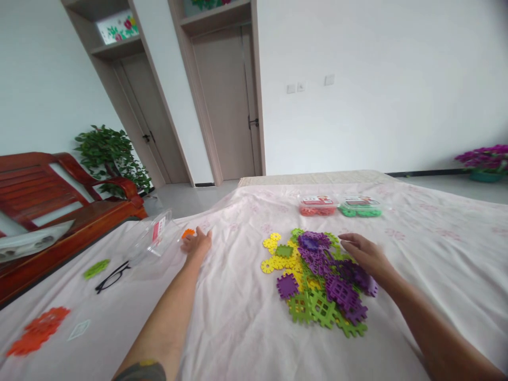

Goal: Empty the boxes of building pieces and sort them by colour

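My left hand (197, 243) is stretched out over the cloth with its fingers apart. Just beyond its fingers lies a small orange plastic piece (188, 232), partly covered by the hand; whether they touch, I cannot tell. My right hand (365, 255) hovers at the right side of a pile of building pieces, fingers extended and holding nothing visible. In that pile are purple square interlocking pieces (342, 291), green lattice pieces (321, 308) and yellow notched discs (267, 266). Part of the purple pieces is hidden by my right hand.
Clear plastic boxes (153, 235) stand left of my left hand. Black glasses (113, 277), a green piece (96, 269) and orange-red pieces (39, 332) lie at left. At the back are boxes of red pieces (317, 209) and green pieces (360, 210). A wooden bench (63, 196) adjoins.
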Motion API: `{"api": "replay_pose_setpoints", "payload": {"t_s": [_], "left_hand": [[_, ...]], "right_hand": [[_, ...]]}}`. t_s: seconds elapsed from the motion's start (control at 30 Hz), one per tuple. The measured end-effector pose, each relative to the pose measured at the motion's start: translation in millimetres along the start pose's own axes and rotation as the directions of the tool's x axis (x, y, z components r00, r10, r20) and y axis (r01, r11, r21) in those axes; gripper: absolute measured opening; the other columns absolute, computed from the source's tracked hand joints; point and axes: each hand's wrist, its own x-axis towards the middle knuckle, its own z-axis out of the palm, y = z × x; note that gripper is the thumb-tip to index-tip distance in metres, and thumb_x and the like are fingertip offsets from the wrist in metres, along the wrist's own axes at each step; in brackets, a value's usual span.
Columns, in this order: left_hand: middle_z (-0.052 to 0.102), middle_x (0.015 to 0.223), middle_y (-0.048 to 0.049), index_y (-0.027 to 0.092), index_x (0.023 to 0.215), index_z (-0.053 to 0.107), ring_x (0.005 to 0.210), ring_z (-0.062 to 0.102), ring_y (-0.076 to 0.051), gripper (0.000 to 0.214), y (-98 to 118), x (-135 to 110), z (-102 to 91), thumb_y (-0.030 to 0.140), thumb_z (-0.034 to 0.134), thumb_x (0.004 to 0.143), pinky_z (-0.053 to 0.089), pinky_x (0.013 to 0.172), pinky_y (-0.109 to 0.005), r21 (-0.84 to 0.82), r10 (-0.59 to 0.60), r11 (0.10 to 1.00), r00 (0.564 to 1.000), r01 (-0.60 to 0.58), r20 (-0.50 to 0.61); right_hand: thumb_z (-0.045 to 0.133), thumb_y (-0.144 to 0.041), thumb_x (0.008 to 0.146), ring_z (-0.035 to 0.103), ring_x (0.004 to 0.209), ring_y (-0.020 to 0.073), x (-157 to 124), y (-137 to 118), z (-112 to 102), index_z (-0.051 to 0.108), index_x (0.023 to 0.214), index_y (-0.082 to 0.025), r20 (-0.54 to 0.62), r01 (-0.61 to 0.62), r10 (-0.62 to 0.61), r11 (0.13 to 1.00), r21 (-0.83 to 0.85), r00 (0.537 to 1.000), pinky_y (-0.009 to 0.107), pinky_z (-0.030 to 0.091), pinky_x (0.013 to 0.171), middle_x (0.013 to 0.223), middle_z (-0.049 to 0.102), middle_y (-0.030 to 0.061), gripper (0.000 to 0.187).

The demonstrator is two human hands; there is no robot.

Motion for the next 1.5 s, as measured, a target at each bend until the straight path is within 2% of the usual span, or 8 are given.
{"api": "replay_pose_setpoints", "payload": {"t_s": [0.23,0.47,0.77,1.0,1.13,1.23,1.37,1.5], "left_hand": [[0.052,0.139,-0.0241,0.017,0.134,0.053,0.128,0.048,-0.042,0.061,26.2,-51.3,0.3,0.056,0.037,0.090,0.036,0.102,-0.057,-0.088,0.230,0.970,0.973,-0.227,0.027],[0.065,0.126,-0.0092,0.023,0.140,0.050,0.118,0.059,-0.021,0.053,73.0,-163.9,15.8,0.051,0.034,0.097,0.042,0.105,-0.034,-0.465,0.770,0.553,0.637,-0.691,-0.031],[0.056,0.142,-0.0115,0.022,0.141,0.050,0.134,0.050,-0.026,0.057,76.0,-223.6,20.8,0.052,0.048,0.093,0.036,0.115,-0.045,-0.666,0.835,0.336,0.538,-0.666,-0.117],[0.062,0.132,-0.0094,0.022,0.129,0.057,0.127,0.056,-0.022,0.040,63.8,-201.0,27.3,0.041,0.041,0.098,0.040,0.113,-0.042,-0.737,0.677,0.343,0.697,-0.583,-0.236],[0.059,0.135,-0.0109,0.022,0.133,0.055,0.130,0.053,-0.024,0.042,62.3,-191.3,25.9,0.040,0.041,0.097,0.040,0.113,-0.046,-0.654,0.699,0.361,0.657,-0.665,-0.282],[0.055,0.141,-0.0101,0.026,0.135,0.056,0.138,0.045,-0.027,0.043,60.7,-210.2,10.0,0.037,0.045,0.096,0.033,0.118,-0.051,-0.501,0.818,0.212,0.433,-0.839,-0.378],[0.049,0.150,-0.0051,0.035,0.140,0.052,0.145,0.034,-0.031,0.050,56.8,-257.1,-15.5,0.045,0.053,0.091,0.020,0.121,-0.059,-0.298,0.939,-0.180,-0.074,-0.938,-0.336],[0.052,0.148,-0.0037,0.037,0.139,0.052,0.143,0.037,-0.032,0.061,63.3,-295.5,-15.1,0.059,0.061,0.083,0.015,0.121,-0.061,-0.194,0.874,-0.460,-0.402,-0.867,-0.274]], "right_hand": [[0.055,-0.056,0.086,0.060,0.121,0.0289,-8.7,-19.7,11.5,0.068,0.120,-0.023,0.109,0.073,-0.088,0.987,0.141,0.990,0.043,0.042,0.110,0.127,0.069,0.0076,0.049],[0.049,-0.061,0.091,0.052,0.132,0.0279,-31.5,-61.9,39.6,0.064,0.130,-0.025,0.126,0.035,-0.096,0.910,0.413,0.987,0.047,0.034,0.116,0.139,0.061,0.0057,0.054],[0.043,-0.066,0.093,0.048,0.134,0.0292,-42.1,-67.6,42.5,0.062,0.133,-0.026,0.200,0.019,-0.124,0.890,0.455,0.972,0.049,0.031,0.117,0.142,0.059,0.0065,0.059],[0.040,-0.062,0.095,0.058,0.122,0.0289,-39.3,-62.3,54.7,0.071,0.114,-0.023,0.091,0.030,-0.081,0.887,0.461,0.993,0.047,0.042,0.108,0.123,0.069,0.0076,0.054],[0.042,-0.055,0.093,0.063,0.111,0.0290,-21.6,-35.9,63.1,0.071,0.105,-0.020,-0.092,0.011,0.029,0.915,0.403,0.995,0.045,0.048,0.099,0.113,0.072,0.0106,0.048],[0.042,-0.045,0.092,0.064,0.106,0.0281,-7.0,-22.1,66.7,0.069,0.110,-0.020,-0.169,-0.013,0.070,0.949,0.314,0.983,0.044,0.050,0.094,0.110,0.071,0.0107,0.041],[0.045,-0.026,0.087,0.063,0.103,0.0240,15.9,-14.6,60.6,0.060,0.126,-0.021,-0.225,-0.027,0.028,1.000,0.008,0.974,0.040,0.049,0.094,0.125,0.063,0.0104,0.043],[0.047,-0.013,0.085,0.053,0.119,0.0266,44.9,-18.0,43.1,0.054,0.134,-0.021,-0.206,0.025,-0.114,0.919,-0.394,0.972,0.039,0.044,0.099,0.138,0.054,0.0114,0.050]]}}
